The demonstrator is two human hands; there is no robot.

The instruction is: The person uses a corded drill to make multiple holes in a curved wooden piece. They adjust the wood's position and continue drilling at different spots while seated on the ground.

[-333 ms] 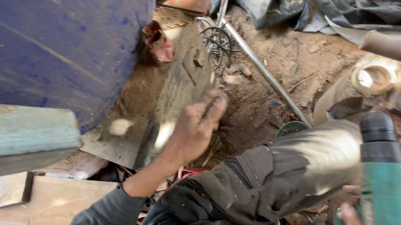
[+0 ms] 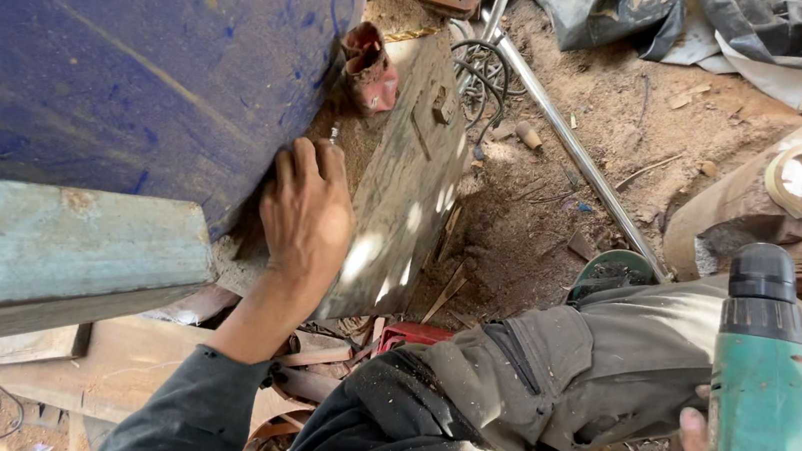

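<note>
Left hand (image 2: 304, 216) outstretched, fingers pinching small metal piece (image 2: 334, 134) beside blue drum (image 2: 142, 74); right hand (image 2: 694, 429) gripping green drill (image 2: 759, 366).

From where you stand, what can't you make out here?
- Head view: the right hand is cut off by the bottom edge, mostly behind the green drill; its grip is unclear.
- The drill's front end is out of frame.
- The left hand has a small thing at its fingertips, too small to identify.
- The blue drum runs past the top edge.
</note>
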